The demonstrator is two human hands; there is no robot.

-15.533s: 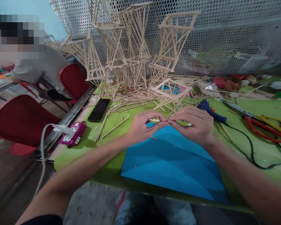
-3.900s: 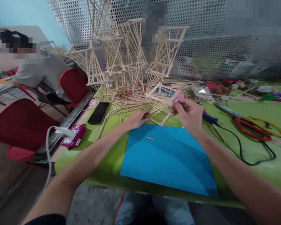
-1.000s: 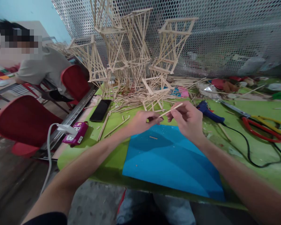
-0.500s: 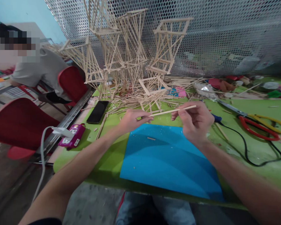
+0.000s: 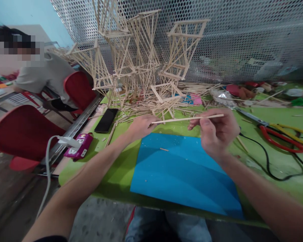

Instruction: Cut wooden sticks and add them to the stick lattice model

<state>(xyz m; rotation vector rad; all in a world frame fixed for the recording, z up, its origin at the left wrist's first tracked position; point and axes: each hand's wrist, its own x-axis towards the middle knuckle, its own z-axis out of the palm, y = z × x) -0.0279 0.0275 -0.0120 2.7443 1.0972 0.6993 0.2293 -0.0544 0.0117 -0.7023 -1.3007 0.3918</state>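
Note:
A long thin wooden stick (image 5: pixel 178 119) lies almost level between my two hands, above the far edge of a blue sheet (image 5: pixel 184 171). My right hand (image 5: pixel 217 131) pinches the stick near its right end with thumb and fingers. My left hand (image 5: pixel 141 126) is curled at the stick's left tip, its fingers closed close to the loose sticks (image 5: pixel 151 104) heaped on the green table (image 5: pixel 111 158). Tall frames of glued sticks (image 5: pixel 141 57) stand behind the heap.
A black phone (image 5: pixel 106 120) and a pink power strip (image 5: pixel 78 148) lie left. Red and yellow-handled cutters (image 5: pixel 285 136) and a black cord (image 5: pixel 270 161) lie right. A perforated metal screen (image 5: pixel 242 40) backs the table. Another person sits far left by red chairs (image 5: pixel 22 134).
My right hand has drawn the stick rightward and level, so the hands stand further apart. My left hand stays near the stick heap.

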